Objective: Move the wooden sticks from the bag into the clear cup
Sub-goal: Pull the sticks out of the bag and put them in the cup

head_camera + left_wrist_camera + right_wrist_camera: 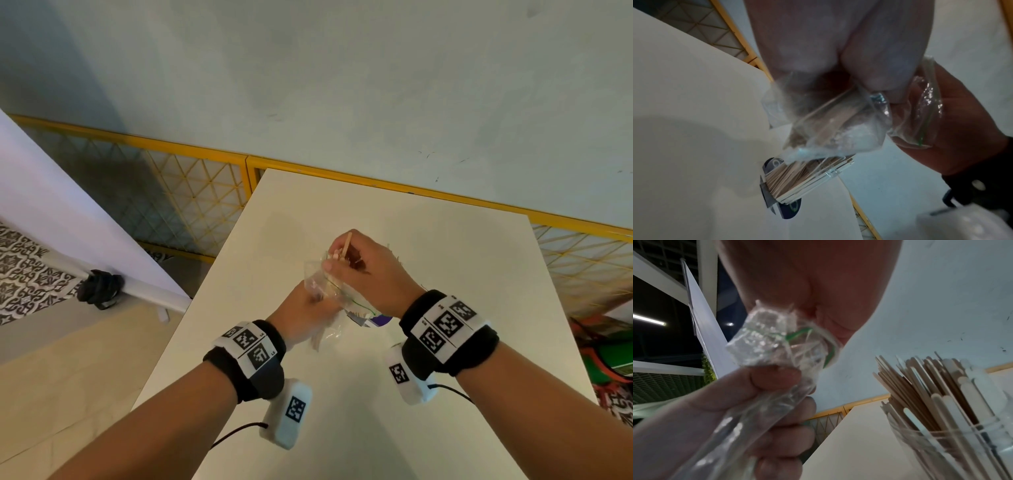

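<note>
My left hand (308, 305) grips a crumpled clear plastic bag (320, 274) around its middle, above the white table (445, 274). My right hand (337, 260) is at the bag's mouth and pinches a few pale wooden sticks (347, 243) that poke up past its fingers. In the right wrist view the left hand's fingers (777, 405) wrap the bag (764, 345), whose mouth has a green strip. The clear cup (951, 443) stands just right of it, packed with many wooden sticks (931, 386). In the head view the right hand hides most of the cup.
The cup (830, 173) stands on a dark blue disc (789, 209) on the table. A yellow mesh fence (205, 192) runs behind the table, and a white board (68, 222) leans at the left. Cables hang from both wrist cameras.
</note>
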The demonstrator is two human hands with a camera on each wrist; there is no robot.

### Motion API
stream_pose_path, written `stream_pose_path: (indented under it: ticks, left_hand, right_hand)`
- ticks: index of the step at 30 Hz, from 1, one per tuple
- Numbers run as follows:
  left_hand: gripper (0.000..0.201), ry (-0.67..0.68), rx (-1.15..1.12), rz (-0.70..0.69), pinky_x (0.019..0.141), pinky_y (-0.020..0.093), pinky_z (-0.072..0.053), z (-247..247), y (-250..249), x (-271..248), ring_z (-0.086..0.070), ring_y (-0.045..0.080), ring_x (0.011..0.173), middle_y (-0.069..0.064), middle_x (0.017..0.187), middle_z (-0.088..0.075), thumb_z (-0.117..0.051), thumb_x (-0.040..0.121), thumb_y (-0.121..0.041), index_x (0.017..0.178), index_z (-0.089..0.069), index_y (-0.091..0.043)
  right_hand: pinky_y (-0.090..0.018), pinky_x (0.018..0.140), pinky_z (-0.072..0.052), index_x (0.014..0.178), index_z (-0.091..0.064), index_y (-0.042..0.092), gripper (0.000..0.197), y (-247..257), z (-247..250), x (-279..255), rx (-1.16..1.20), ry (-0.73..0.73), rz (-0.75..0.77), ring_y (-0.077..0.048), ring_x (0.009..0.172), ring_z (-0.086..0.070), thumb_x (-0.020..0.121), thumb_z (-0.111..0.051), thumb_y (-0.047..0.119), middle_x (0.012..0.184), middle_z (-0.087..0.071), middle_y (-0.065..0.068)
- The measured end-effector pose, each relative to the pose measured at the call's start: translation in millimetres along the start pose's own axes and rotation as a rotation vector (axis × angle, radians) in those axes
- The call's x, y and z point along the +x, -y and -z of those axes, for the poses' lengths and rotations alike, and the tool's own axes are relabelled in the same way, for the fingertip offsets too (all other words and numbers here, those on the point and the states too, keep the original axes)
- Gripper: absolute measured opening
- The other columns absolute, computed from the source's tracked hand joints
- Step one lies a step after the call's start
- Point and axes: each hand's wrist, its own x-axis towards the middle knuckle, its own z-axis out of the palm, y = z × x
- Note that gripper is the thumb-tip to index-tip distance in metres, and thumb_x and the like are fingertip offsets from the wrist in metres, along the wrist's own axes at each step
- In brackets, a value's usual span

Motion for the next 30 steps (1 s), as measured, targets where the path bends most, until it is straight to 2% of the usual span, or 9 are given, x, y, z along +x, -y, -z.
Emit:
stream_pose_path:
  ticks: [3,6,11,13,15,19,24,28,30]
  left_hand:
    - [0.041,0.03,0.032,-0.025,0.052,0.011,-0.04,-3,-3,2,-0.052,-0.006,0.049,-0.02,0.05,-0.059,-0.053,0.093,0.007,0.07,-0.059,-0.027]
    - [0.043,0.02,0.019,-0.052,0.052,0.007,-0.041,-4,-4,1,-0.057,-0.007,0.05,-0.019,0.052,-0.063,-0.055,0.085,0.008,0.068,-0.062,-0.03]
    - [0.011,-0.016,-0.069,-0.049,0.057,0.019,-0.043,1,2,-2,-0.052,0.005,0.056,-0.006,0.068,-0.063,-0.065,0.079,-0.02,0.087,-0.067,-0.028]
    - [0.02,-0.028,-0.025,-0.051,0.059,0.017,-0.042,2,6,-3,-0.05,0.003,0.057,-0.006,0.072,-0.063,-0.064,0.082,-0.028,0.102,-0.065,-0.026]
    - [0.025,0.004,-0.001,-0.068,0.069,0.013,-0.044,-1,5,-2,-0.059,-0.003,0.071,-0.011,0.085,-0.069,-0.056,0.095,-0.019,0.119,-0.06,-0.017]
    - [0.031,0.025,0.013,-0.086,0.088,0.022,-0.05,-6,-3,-1,-0.065,0.011,0.104,0.005,0.115,-0.067,-0.047,0.101,-0.009,0.131,-0.053,-0.007]
    - [0.028,0.088,0.033,-0.101,0.066,0.008,-0.048,-5,-12,-3,-0.064,-0.01,0.073,-0.02,0.082,-0.071,-0.04,0.1,0.006,0.111,-0.055,-0.015]
    - [0.032,0.038,0.021,-0.104,0.069,0.007,-0.045,-4,-4,-2,-0.065,-0.007,0.075,-0.009,0.095,-0.071,-0.049,0.099,-0.002,0.115,-0.056,-0.029]
    - [0.03,0.01,0.031,-0.073,0.06,0.011,-0.04,-3,2,-2,-0.053,0.0,0.057,-0.016,0.069,-0.065,-0.054,0.098,-0.007,0.105,-0.059,-0.036]
  right_hand:
    - [-0.027,0.062,-0.047,0.086,-0.053,0.014,0.021,2,1,0,-0.04,0.052,-0.023,-0.014,0.065,-0.054,0.087,-0.063,0.033,0.073,-0.061,-0.006]
    - [-0.017,0.058,-0.042,0.078,-0.053,0.017,0.017,0,3,0,-0.039,0.047,-0.016,-0.005,0.058,-0.048,0.087,-0.064,0.027,0.067,-0.056,0.003]
    - [-0.008,0.053,-0.039,0.074,-0.051,0.027,0.019,0,22,7,-0.026,-0.11,-0.016,0.0,0.052,-0.049,0.089,-0.062,0.028,0.063,-0.054,0.009]
    - [-0.007,0.051,-0.039,0.073,-0.051,0.028,0.02,1,30,11,-0.024,-0.154,-0.021,0.001,0.049,-0.047,0.089,-0.061,0.028,0.059,-0.05,0.01]
    - [-0.009,0.051,-0.038,0.073,-0.051,0.025,0.02,3,30,12,-0.011,-0.146,-0.025,0.001,0.048,-0.045,0.09,-0.061,0.025,0.058,-0.048,0.011]
    - [-0.011,0.046,-0.036,0.074,-0.052,0.017,0.018,9,23,12,0.265,-0.084,-0.113,-0.001,0.045,-0.043,0.09,-0.06,0.016,0.052,-0.047,0.013]
    - [-0.012,0.06,-0.047,0.075,-0.068,0.02,0.012,10,18,10,0.191,0.013,-0.142,-0.002,0.063,-0.061,0.083,-0.07,0.029,0.066,-0.064,0.011]
    - [-0.024,0.062,-0.052,0.078,-0.071,0.01,0.025,5,24,10,0.016,-0.084,-0.163,-0.018,0.071,-0.067,0.086,-0.065,0.033,0.078,-0.072,-0.008]
    - [-0.029,0.064,-0.051,0.08,-0.068,-0.001,0.033,4,24,9,-0.026,-0.131,-0.177,-0.027,0.076,-0.065,0.088,-0.062,0.03,0.083,-0.07,-0.02]
